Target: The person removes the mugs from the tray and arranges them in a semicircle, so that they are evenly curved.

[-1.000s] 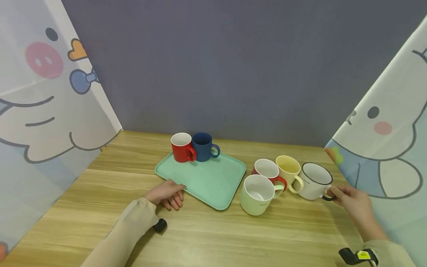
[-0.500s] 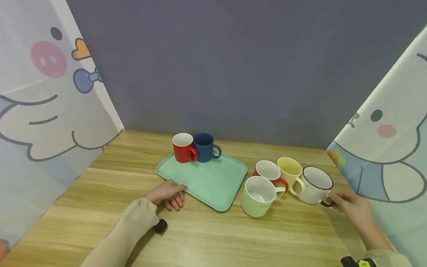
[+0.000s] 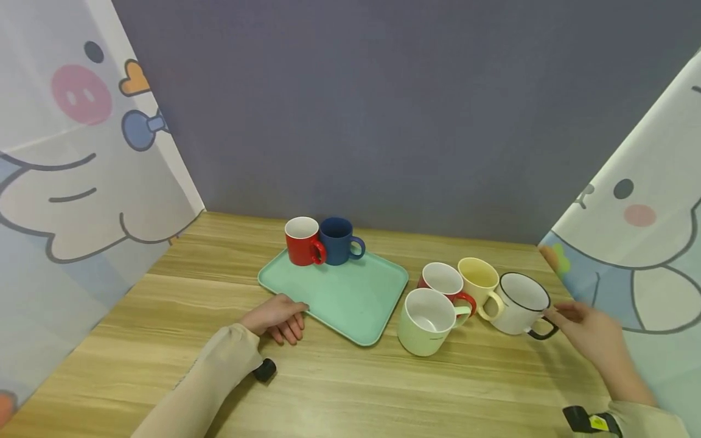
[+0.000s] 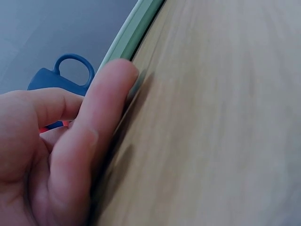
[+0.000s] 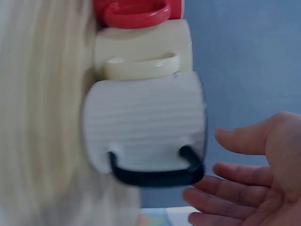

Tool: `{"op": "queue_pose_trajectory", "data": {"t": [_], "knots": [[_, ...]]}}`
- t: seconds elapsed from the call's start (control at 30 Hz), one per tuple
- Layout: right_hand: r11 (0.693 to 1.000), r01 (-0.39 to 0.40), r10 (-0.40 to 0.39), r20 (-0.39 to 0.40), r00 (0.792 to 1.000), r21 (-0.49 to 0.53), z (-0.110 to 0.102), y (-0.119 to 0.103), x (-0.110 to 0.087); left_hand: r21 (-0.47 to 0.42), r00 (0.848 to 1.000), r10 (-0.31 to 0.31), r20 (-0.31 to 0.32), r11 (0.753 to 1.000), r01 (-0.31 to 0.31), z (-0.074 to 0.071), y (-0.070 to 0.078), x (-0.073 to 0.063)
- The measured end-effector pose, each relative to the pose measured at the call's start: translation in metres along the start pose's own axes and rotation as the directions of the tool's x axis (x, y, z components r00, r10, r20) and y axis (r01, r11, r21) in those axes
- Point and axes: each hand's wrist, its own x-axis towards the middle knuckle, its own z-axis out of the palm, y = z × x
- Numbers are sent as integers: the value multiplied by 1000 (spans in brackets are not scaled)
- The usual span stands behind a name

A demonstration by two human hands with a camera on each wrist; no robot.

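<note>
My right hand is just off the black handle of a white mug with a black rim. In the right wrist view its fingers are spread and nothing is between them. The white mug stands upright beside a yellow mug. To their left are a red mug with a white inside and, in front of it, a pale green mug. My left hand lies palm sideways by the near edge of a green tray, thumb at its rim. It holds nothing.
On the tray's back left part stand a red mug and a dark blue mug, side by side. A grey panel rises behind the wooden table. Cartoon-printed sheets border it left and right.
My right hand pinched the white mug's handle, drew the mug slightly toward me, then let go and moved off to the right. The left hand stays put; the head view shifts a little.
</note>
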Motion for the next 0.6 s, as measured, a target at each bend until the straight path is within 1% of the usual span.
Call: {"op": "queue_pose_trajectory", "data": {"t": [0.1, 0.17, 0.23, 0.3, 0.33, 0.47, 0.53, 0.6], "knots": [[1000, -3, 3, -74, 997, 11, -3, -14, 2, -4, 1000, 3, 2, 1000, -3, 0, 1, -1], [999, 6, -2, -135, 991, 32, -5, -25, 5, -4, 1000, 5, 1, 1000, -4, -1, 2, -1], [998, 35, -22, -196, 980, 60, -5, -36, 8, -3, 1000, 6, 3, 1000, -6, -1, 2, -1], [994, 67, -44, -228, 973, 90, -4, -49, 12, -3, 1000, 7, 4, 1000, -7, -1, 2, -1], [991, 94, -67, -252, 965, 98, -3, -55, 15, -2, 1000, 7, 4, 1000, -7, -1, 2, -1], [968, 198, -147, -291, 945, 153, 4, -85, 21, 3, 1000, 8, 2, 1000, -8, 0, 2, -1], [953, 251, -190, -310, 932, 169, 9, -101, 24, 8, 1000, 9, -1, 1000, -9, 0, 2, -1], [939, 287, -221, -305, 926, 191, 13, -116, 26, 10, 1000, 6, -1, 1000, -6, 0, 2, -1]]}}
